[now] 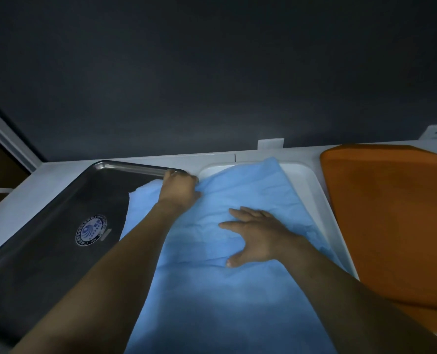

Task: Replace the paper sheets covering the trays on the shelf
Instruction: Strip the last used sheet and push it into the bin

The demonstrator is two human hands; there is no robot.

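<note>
Head | white tray (312,190): blue sheet (238,302) inside | left hand (179,186) grips its far edge | right hand (255,233) flat on it

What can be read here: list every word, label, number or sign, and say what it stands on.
No text here can be read for certain.
On the steel tray, the round emblem: a ring of lettering, too blurred to read.
Beside it, the small strip label: too small to read.
On the blue paper sheet, the white tray and the orange tray: no text shows.
</note>
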